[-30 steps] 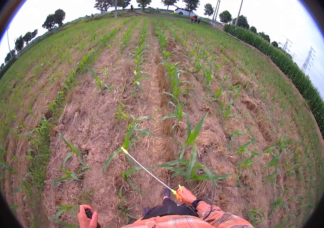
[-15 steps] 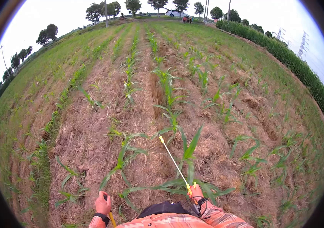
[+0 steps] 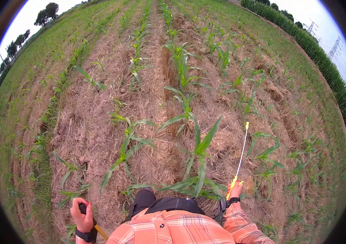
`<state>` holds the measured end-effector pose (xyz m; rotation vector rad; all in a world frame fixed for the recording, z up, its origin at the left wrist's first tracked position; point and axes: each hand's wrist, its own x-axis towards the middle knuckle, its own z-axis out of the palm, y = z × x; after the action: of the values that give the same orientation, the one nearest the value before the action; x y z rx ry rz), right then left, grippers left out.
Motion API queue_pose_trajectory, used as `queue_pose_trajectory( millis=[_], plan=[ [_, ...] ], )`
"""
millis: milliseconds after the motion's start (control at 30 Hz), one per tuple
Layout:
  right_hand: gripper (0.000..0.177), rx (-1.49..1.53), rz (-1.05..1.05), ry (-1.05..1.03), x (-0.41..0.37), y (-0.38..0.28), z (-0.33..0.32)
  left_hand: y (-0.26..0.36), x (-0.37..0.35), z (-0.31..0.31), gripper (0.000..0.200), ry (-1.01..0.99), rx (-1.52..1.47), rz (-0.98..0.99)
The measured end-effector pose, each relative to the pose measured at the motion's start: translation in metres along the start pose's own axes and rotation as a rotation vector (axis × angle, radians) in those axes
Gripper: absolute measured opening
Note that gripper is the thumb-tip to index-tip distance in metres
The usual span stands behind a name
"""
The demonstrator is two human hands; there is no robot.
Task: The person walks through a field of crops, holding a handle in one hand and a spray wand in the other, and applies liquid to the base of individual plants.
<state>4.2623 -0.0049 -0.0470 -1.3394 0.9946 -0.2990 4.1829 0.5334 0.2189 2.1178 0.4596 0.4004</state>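
My right hand [image 3: 235, 190] is closed around the yellow grip of a spray wand [image 3: 242, 152]. The wand's thin white tube points forward and slightly right, and its yellow nozzle [image 3: 247, 124] hangs over straw-covered soil near a young corn plant [image 3: 265, 153]. A dark hose [image 3: 209, 196] loops beside that wrist. At lower left, my left hand [image 3: 82, 217] wraps around the black handle [image 3: 83, 208] of a yellow lever [image 3: 101, 232], whose lower end is out of view. Broad-leaved corn plants [image 3: 200, 149] grow just ahead of my body.
Rows of young corn [image 3: 140, 34] run away from me across dry, straw-littered soil [image 3: 99, 118]. A taller green crop [image 3: 303, 42] borders the field on the right. A weedy strip [image 3: 45, 179] lies at left. Trees [image 3: 47, 14] and a pylon [image 3: 335, 48] stand far off.
My right hand has swung the spray wand to the right, from the middle row toward the right-hand plants. My left hand has moved left with the handle. The view has tipped downward.
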Motion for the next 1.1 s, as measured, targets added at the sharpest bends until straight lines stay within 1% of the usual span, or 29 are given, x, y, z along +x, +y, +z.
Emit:
queue_pose_trajectory(
  millis=[67,100,133,167,200,233,267,300,333,367,400,467,500,567,600,700,733,767,800,867,900,933,967,1033,1067,1100],
  plan=[
    [0.024,-0.039,-0.015,-0.002,-0.001,-0.002,0.015,-0.029,0.026,0.015,0.011,-0.042,0.028,0.021],
    [0.024,-0.072,-0.006,-0.003,-0.007,-0.002,0.024,-0.033,0.045,0.032,0.01,-0.049,0.143,0.108],
    [0.023,-0.077,0.007,-0.042,-0.01,-0.001,0.033,-0.047,0.063,0.049,0.01,-0.045,0.153,0.156],
    [0.023,-0.079,0.012,-0.081,-0.01,-0.003,0.046,-0.062,0.079,0.062,0.009,-0.104,0.072,0.071],
    [0.023,-0.097,-0.007,-0.093,-0.014,-0.007,0.061,-0.077,0.096,0.077,0.009,-0.118,0.085,0.128],
    [0.023,-0.084,-0.022,-0.122,-0.017,-0.008,0.079,-0.092,0.112,0.094,0.008,-0.071,0.017,0.21],
    [0.022,-0.123,-0.047,-0.16,-0.019,-0.01,0.095,-0.097,0.127,0.103,0.008,-0.093,-0.007,0.19],
    [0.022,-0.163,-0.068,-0.199,-0.023,-0.012,0.112,-0.106,0.139,0.109,0.009,-0.13,0.005,0.125],
    [0.021,-0.188,-0.061,-0.2,-0.031,-0.015,0.132,-0.116,0.152,0.111,0.009,-0.138,0.007,0.121],
    [0.021,-0.178,-0.008,-0.283,-0.028,-0.009,0.146,-0.127,0.165,0.112,0.009,-0.144,0.01,0.117],
    [0.021,-0.209,-0.008,-0.305,-0.034,-0.01,0.164,-0.144,0.177,0.112,0.009,-0.178,0.011,0.054],
    [0.021,-0.295,-0.005,-0.357,-0.047,-0.018,0.208,-0.166,0.195,0.115,0.009,-0.18,0.027,0.024],
    [0.021,-0.277,0.034,-0.425,-0.053,-0.021,0.227,-0.173,0.204,0.114,0.009,-0.182,0.048,0.0],
    [0.019,-0.416,0.078,-0.506,-0.072,-0.034,0.266,-0.18,0.22,0.114,0.009,-0.163,0.08,0.031],
    [0.019,-0.472,0.087,-0.551,-0.077,-0.034,0.281,-0.181,0.226,0.114,0.009,-0.175,0.051,0.016],
    [0.019,-0.588,0.071,-0.784,-0.085,-0.025,0.318,-0.184,0.236,0.099,0.009,-0.179,-0.035,-0.01],
    [0.02,-0.604,0.103,-0.856,-0.09,-0.026,0.328,-0.18,0.241,0.092,0.009,-0.162,-0.09,-0.019],
    [0.02,-0.62,0.133,-0.928,-0.095,-0.029,0.339,-0.146,0.246,0.076,0.009,-0.113,-0.087,0.067],
    [0.021,-0.683,0.137,-0.988,-0.103,-0.036,0.35,-0.166,0.244,0.059,0.009,-0.134,-0.217,-0.073],
    [0.022,-0.756,0.143,-1.075,-0.106,-0.042,0.369,-0.119,0.241,0.018,0.009,-0.084,-0.367,-0.151],
    [0.022,-0.776,0.146,-1.116,-0.105,-0.041,0.377,-0.11,0.239,0.004,0.009,-0.027,-0.282,-0.099],
    [0.019,-0.755,0.142,-1.172,-0.103,-0.042,0.385,-0.107,0.238,-0.003,0.009,0.009,-0.315,-0.116],
    [0.019,-0.75,0.148,-1.17,-0.098,-0.036,0.391,-0.105,0.239,-0.005,0.01,0.055,-0.323,-0.118],
    [0.02,-0.702,0.146,-1.184,-0.082,-0.021,0.403,-0.114,0.249,0.004,0.011,0.051,-0.256,-0.135],
    [0.02,-0.727,0.118,-1.136,-0.074,-0.016,0.412,-0.136,0.261,0.018,0.011,0.037,-0.158,-0.057],
    [0.02,-0.717,0.116,-1.137,-0.068,-0.021,0.42,-0.153,0.274,0.033,0.012,0.02,-0.06,0.025]
  ],
)
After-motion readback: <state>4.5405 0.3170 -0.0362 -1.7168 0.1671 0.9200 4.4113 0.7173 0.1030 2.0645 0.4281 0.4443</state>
